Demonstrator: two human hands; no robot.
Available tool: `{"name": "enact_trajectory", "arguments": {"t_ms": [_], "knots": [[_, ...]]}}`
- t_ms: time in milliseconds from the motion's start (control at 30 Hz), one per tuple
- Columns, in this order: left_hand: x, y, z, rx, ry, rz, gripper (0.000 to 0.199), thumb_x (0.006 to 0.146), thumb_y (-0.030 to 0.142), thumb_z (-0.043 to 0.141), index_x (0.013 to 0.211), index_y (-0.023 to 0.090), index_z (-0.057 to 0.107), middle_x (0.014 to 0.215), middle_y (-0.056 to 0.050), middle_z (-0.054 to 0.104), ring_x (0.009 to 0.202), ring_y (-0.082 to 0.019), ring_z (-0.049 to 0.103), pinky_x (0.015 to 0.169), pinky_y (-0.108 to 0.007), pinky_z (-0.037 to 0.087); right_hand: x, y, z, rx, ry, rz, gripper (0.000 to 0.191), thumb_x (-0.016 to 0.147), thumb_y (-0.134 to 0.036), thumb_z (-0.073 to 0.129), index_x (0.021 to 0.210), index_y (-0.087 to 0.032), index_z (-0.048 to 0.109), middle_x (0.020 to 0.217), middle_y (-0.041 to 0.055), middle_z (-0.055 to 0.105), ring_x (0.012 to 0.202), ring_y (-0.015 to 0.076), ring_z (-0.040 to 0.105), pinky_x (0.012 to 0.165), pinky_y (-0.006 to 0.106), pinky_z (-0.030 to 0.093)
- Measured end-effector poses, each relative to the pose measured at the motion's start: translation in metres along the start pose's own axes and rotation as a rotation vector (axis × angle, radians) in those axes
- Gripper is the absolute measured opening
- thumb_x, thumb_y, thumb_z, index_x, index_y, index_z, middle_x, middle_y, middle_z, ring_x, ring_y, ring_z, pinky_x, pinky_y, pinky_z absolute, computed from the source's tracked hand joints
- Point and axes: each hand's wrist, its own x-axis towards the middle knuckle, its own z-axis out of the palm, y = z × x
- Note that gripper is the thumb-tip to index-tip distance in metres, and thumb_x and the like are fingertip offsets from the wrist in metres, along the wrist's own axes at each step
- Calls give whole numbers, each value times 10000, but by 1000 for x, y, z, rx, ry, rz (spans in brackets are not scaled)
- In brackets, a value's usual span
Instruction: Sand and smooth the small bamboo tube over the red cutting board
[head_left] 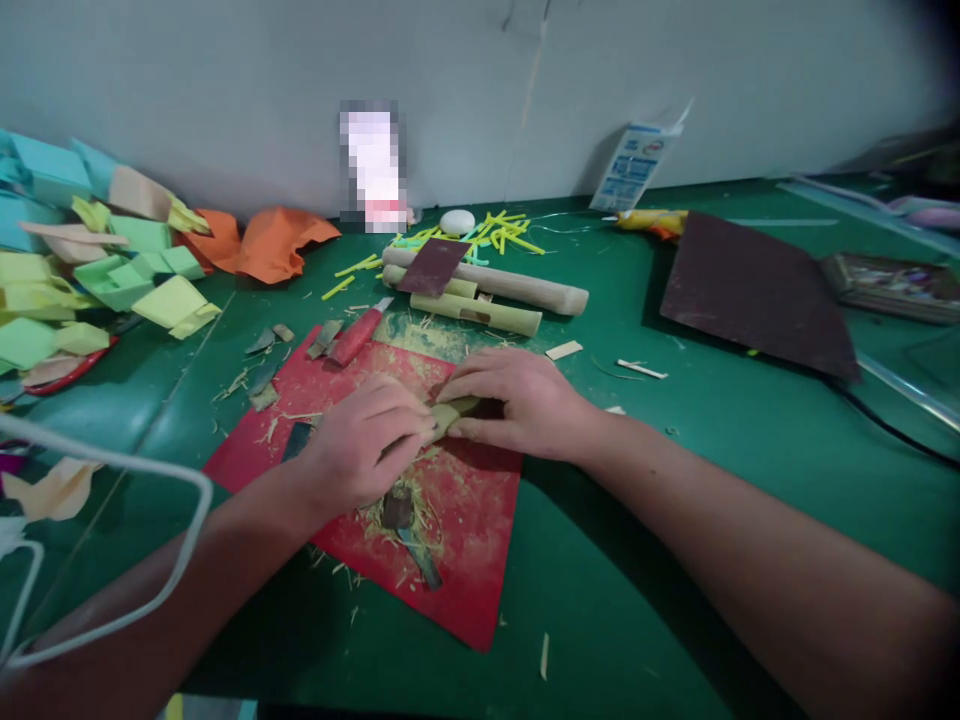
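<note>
Forearms [697,510] reach in from eight and four o'clock. Over the red sheet [484,560] we pinch a small green piece [445,416], our left hand [371,435] closed on it from nine o'clock, our right hand [521,402] curled round its three-o'clock end. A red knife [358,337] lies toward eleven.

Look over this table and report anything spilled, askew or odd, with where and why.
Pale shavings litter the red sheet, some straying onto the green tabletop, as if spilled over. The sheet sits askew to the tabletop's near edge. A red-handled knife lies beyond the left hand, its blade seemingly bare.
</note>
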Motion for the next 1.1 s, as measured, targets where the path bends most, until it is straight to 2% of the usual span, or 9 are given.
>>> {"name": "enact_trajectory", "arguments": {"t_ms": [1100], "knots": [[0, -4, -5, -35, -48, 35, 94, 900, 115, 581, 886, 162, 662, 884, -79, 709, 837, -194, 646, 758, -357, 556, -1, 2, 0, -16, 15, -4, 297, 849, -417, 681, 1051, -207, 729, 1033, 59, 720, 930, 214, 642, 791, 316, 435]]}}
